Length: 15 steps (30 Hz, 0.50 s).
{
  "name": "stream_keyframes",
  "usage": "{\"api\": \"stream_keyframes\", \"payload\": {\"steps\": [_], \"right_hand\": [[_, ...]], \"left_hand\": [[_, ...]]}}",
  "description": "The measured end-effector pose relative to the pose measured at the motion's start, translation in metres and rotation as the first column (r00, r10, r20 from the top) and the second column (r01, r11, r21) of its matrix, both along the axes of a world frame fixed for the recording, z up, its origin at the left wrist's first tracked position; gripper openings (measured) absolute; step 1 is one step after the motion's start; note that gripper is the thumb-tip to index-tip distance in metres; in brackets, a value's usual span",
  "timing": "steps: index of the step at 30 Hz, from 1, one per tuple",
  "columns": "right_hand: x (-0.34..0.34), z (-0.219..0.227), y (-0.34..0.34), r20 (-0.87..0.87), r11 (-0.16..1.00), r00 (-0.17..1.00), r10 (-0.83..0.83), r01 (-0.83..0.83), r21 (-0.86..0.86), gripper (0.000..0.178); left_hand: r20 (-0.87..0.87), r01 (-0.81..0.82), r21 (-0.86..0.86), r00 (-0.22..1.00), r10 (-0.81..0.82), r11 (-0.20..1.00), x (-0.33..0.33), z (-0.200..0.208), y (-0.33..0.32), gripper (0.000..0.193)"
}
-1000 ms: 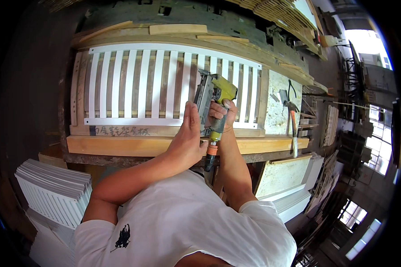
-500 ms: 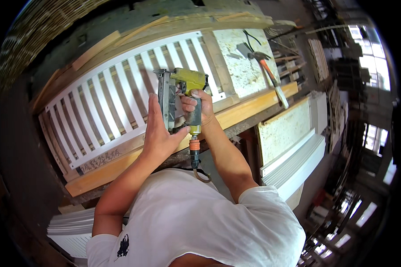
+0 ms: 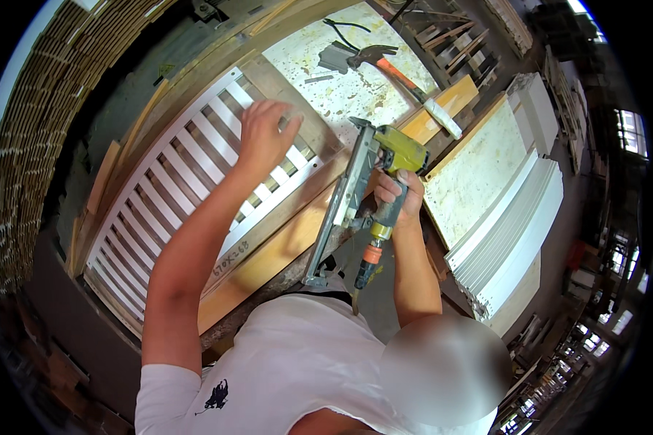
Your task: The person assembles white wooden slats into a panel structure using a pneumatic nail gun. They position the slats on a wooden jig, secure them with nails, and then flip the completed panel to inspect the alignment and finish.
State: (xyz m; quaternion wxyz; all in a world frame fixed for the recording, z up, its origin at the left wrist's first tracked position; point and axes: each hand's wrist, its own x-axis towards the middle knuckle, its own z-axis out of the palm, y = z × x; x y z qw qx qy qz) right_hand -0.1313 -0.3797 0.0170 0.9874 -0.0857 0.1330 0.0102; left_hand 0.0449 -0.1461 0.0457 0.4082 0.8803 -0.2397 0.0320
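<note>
My right hand (image 3: 401,194) is wrapped round the grip of a yellow-green and grey pneumatic nail gun (image 3: 406,152), held upright in front of my body. Its long metal magazine rail (image 3: 334,210) reaches down toward my shirt, and an orange-and-black hose coupling (image 3: 368,262) hangs below the grip. My left hand (image 3: 263,141) is raised over the right end of a white slatted panel (image 3: 189,161), thumb apart from the fingers; nothing shows in it. Beyond it, grey fastener strips (image 3: 337,56) lie on a speckled board (image 3: 290,52).
On the speckled board lie a claw hammer (image 3: 392,69) with an orange handle and black pliers (image 3: 345,32). A yellow wooden rail (image 3: 239,283) edges the bench. White strips (image 3: 511,232) are stacked at right. Wood offcuts (image 3: 464,47) lie farther back; bundled slats (image 3: 22,130) stand far left.
My left hand has left the nail gun and reached over the panel's right end. My right hand has carried the gun rightward, and its magazine rail now extends much lower. The view has shifted.
</note>
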Motion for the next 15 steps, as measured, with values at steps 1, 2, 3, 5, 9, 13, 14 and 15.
{"api": "stream_keyframes", "payload": {"steps": [1, 2, 3, 5, 9, 13, 14, 15], "right_hand": [[-0.003, 0.010, -0.003, -0.006, 1.000, 1.000, -0.020, 0.020, -0.018, 0.043], [-0.008, 0.017, -0.005, -0.023, 0.999, 0.999, -0.038, 0.037, -0.037, 0.049], [-0.014, 0.015, -0.012, -0.005, 0.999, 1.000, -0.028, 0.028, -0.017, 0.050], [-0.029, 0.016, -0.023, -0.045, 0.996, 0.995, -0.087, 0.086, -0.039, 0.049], [-0.046, 0.017, -0.048, -0.064, 0.986, 0.987, -0.151, 0.145, -0.087, 0.047], [-0.050, 0.013, -0.061, -0.084, 0.983, 0.982, -0.169, 0.161, -0.092, 0.045], [-0.050, 0.010, -0.062, -0.096, 0.983, 0.981, -0.168, 0.160, -0.087, 0.045], [-0.049, 0.010, -0.063, -0.107, 0.984, 0.980, -0.166, 0.157, -0.086, 0.045]], "left_hand": [[0.118, -0.025, 0.044, 0.993, 0.020, 0.999, 0.026, -0.023, -0.015, 0.019], [0.110, -0.032, 0.102, 0.994, 0.021, 0.994, 0.048, -0.042, -0.031, 0.020], [0.104, -0.041, 0.162, 0.994, 0.024, 0.986, 0.067, -0.052, -0.044, 0.022], [0.048, -0.047, 0.375, 0.998, 0.031, 0.926, 0.086, -0.060, -0.069, 0.023], [-0.016, -0.068, 0.640, 0.995, 0.101, 0.765, 0.105, -0.077, -0.092, 0.025], [-0.144, 0.039, 0.692, 0.986, 0.086, 0.721, 0.107, -0.068, -0.100, 0.023], [-0.150, 0.048, 0.684, 0.986, 0.077, 0.728, 0.106, -0.064, -0.101, 0.021], [-0.157, 0.056, 0.675, 0.985, 0.068, 0.736, 0.104, -0.059, -0.103, 0.019]]}}
